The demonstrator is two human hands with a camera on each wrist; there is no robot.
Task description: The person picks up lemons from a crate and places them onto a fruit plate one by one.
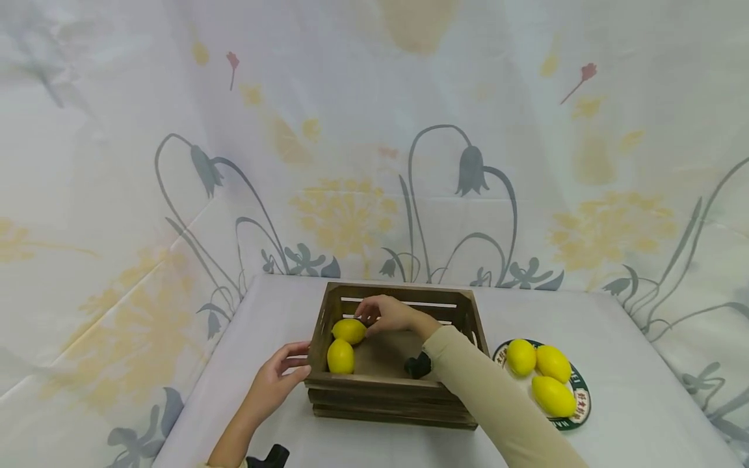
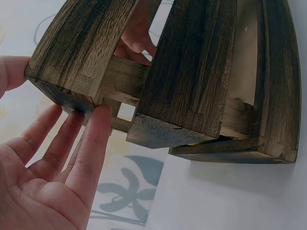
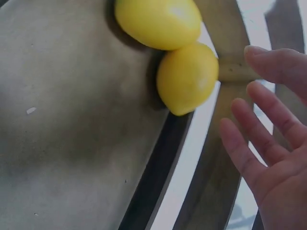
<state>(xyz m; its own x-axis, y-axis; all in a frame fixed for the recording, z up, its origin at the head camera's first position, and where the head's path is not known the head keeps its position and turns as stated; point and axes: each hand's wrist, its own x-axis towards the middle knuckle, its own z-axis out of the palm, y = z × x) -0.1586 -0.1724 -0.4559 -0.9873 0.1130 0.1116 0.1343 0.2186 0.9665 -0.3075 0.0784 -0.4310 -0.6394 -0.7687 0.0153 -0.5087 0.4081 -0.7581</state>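
Note:
A dark brown slatted wooden crate [image 1: 393,388] stands on the white table, with two yellow lemons [image 1: 341,356] at its left end. My right hand [image 1: 391,314] reaches into the crate beside the farther lemon [image 1: 349,331]. In the right wrist view its fingers [image 3: 259,139] are loosely extended and hold nothing, and both lemons [image 3: 188,79] lie touching each other on the crate floor. At the crate's front left corner is my left hand [image 1: 277,379], its fingers fairly straight. The left wrist view shows its fingertips [image 2: 99,120] resting against the end of the top slat [image 2: 79,52].
To the right of the crate, a round plate [image 1: 575,416] with a green lettered rim holds three more lemons [image 1: 552,396]. A cloth printed with flowers [image 1: 471,170] hangs behind and around the table. My right forearm crosses the crate's front right edge.

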